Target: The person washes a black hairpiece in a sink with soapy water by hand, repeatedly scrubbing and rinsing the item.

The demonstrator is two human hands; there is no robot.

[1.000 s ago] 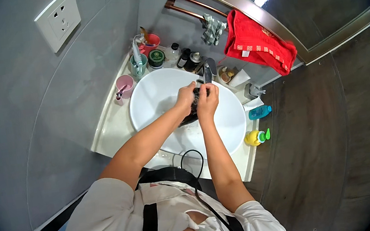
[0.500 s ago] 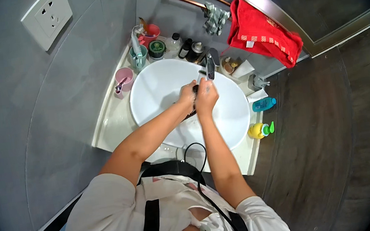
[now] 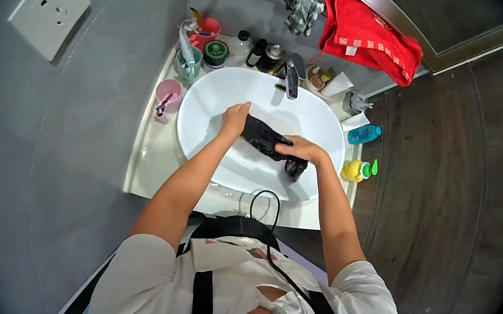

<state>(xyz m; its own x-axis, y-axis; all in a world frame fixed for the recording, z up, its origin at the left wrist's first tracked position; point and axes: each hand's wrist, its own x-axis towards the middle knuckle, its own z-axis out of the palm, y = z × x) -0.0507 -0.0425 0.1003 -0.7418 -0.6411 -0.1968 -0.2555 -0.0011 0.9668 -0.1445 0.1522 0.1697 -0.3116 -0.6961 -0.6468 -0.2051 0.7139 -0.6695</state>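
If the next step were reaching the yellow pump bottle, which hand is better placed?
Probably the right hand: it is nearer the yellow pump bottle, right of the basin. The left hand is farther away. Both hold the black item, so either must release first.

Two hands (image 3: 235,119) (image 3: 303,149), one black cloth (image 3: 261,135), one basin (image 3: 208,102)

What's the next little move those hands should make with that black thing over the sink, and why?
I'd probably have the right hand gather in the loose end of the black item: that end sticks out bunched beyond its grip, while the left hand holds the opposite end, above the white basin.
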